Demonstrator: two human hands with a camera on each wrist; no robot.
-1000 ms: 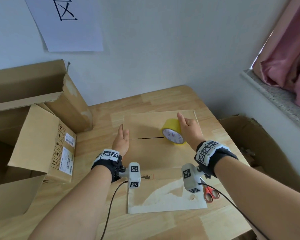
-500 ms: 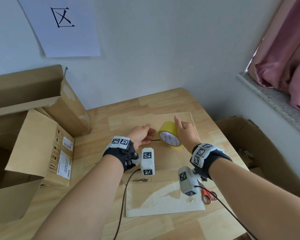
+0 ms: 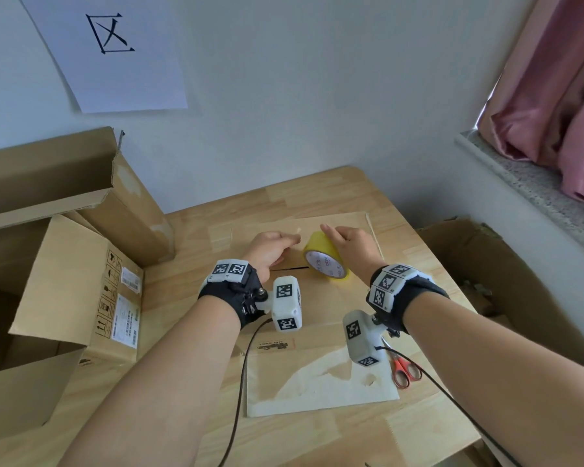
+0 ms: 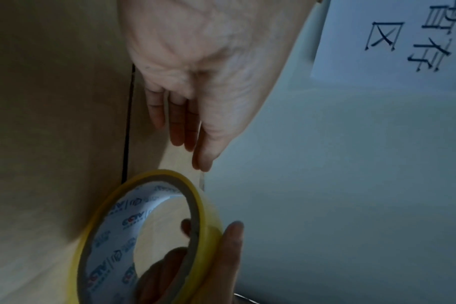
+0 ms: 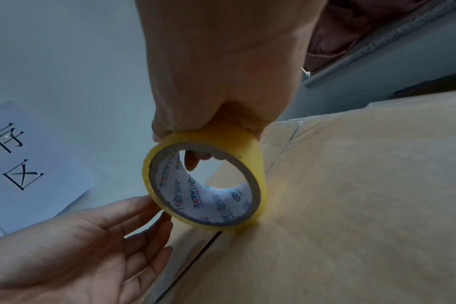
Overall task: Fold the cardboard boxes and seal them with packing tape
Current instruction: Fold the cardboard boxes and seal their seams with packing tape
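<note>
Right hand [image 3: 353, 246] gripping tape roll [image 3: 325, 260] upright on box [image 3: 321, 299] seam at frame centre, left hand [image 3: 271, 249] just left, seemingly pinching the tape end, scissors [image 3: 406, 369] lower right

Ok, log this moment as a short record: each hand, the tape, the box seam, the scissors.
left hand: fingers straight, tips beside the tape roll; whether it pinches the tape end cannot be told
right hand: grips the tape roll from above, a finger through the core
tape roll: yellow, on edge on the box top, at the seam
cardboard box: flaps closed, dark seam visible left of the roll
scissors: red handles, on the table by the box's near right corner, untouched
</note>
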